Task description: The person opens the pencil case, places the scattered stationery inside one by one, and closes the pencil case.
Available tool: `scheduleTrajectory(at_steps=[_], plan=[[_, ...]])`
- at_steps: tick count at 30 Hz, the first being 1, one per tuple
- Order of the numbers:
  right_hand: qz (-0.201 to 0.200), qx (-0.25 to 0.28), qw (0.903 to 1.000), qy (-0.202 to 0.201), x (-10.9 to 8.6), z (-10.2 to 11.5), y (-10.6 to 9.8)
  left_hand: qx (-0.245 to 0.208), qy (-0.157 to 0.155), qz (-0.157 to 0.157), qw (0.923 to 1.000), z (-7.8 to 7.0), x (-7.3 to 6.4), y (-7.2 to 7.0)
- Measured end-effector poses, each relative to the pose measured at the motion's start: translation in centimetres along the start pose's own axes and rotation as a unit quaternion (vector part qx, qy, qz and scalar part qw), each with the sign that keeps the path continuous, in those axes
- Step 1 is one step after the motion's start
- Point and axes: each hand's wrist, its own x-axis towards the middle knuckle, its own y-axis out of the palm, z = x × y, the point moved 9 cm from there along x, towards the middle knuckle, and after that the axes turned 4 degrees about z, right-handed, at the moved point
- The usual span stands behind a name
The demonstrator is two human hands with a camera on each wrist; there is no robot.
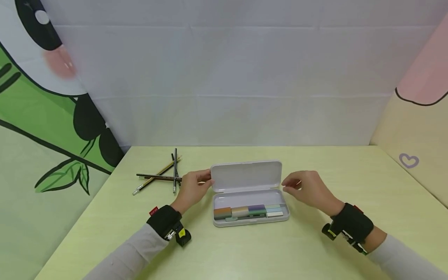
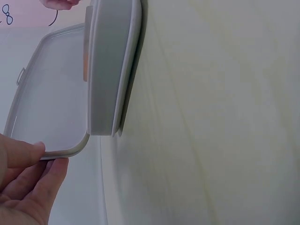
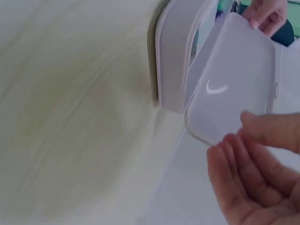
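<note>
A white pencil case (image 1: 251, 224) lies on the table with its lid (image 1: 246, 177) raised. Inside sit an orange-brown block, several pastel blocks and a slim pen-like item along the front. My left hand (image 1: 191, 188) pinches the lid's left edge between thumb and fingers; the left wrist view shows the thumb (image 2: 28, 153) on the inner face. Beside the lid's right edge is my right hand (image 1: 308, 190), its fingers loosely bent. In the right wrist view the right fingertips (image 3: 229, 143) are close to the lid's corner, with nothing held; whether they touch it I cannot tell.
Several pencils (image 1: 157, 177) lie crossed in a loose pile left of the case, just behind my left hand. The pale yellow table (image 1: 245, 252) ends at a white cloth backdrop (image 1: 245, 77). Printed cartoon panels stand at both sides.
</note>
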Motion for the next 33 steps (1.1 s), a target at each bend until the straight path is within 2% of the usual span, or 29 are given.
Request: scheduleTrajectory(at_steps=[2,4,9,12,16,18,20,24,28,30,33], plan=[[-0.006,0.013,0.9991,0.041,0.4,-1.4,-0.2,0.0,0.003,-0.001,1.0,0.0,0.0,0.0],[0.005,0.028,0.9966,0.077,0.7,-2.8,0.1,0.001,0.008,-0.003,1.0,0.0,0.0,-0.1],[0.07,0.091,0.9846,0.132,1.9,-5.2,1.8,0.005,0.012,-0.008,0.9999,0.0,0.0,-0.2],[0.097,0.165,0.9705,0.147,2.6,-5.8,2.8,0.001,0.011,-0.009,0.9999,0.1,0.1,-0.1],[0.115,0.27,0.9452,0.143,3.1,-5.8,3.7,-0.004,0.016,-0.007,0.9998,0.0,0.2,0.0],[0.128,0.301,0.9354,0.136,3.1,-5.6,4.1,-0.005,0.02,-0.009,0.9998,-0.1,0.4,0.0],[0.139,0.315,0.9297,0.13,3.2,-5.3,4.5,-0.004,0.026,-0.011,0.9996,-0.3,0.5,-0.2],[0.143,0.316,0.9287,0.131,3.1,-5.0,4.8,-0.001,0.034,-0.011,0.9994,-0.5,0.7,-0.4],[0.145,0.312,0.9294,0.133,2.8,-4.7,4.8,-0.001,0.025,0.0,0.9997,-0.3,0.9,-0.5],[0.146,0.311,0.9295,0.135,2.4,-4.6,4.7,0.002,0.021,0.019,0.9996,-0.2,1.0,-0.5],[0.142,0.302,0.9316,0.143,1.4,-4.9,4.3,0.005,0.02,0.064,0.9977,-0.3,1.2,-0.2]])
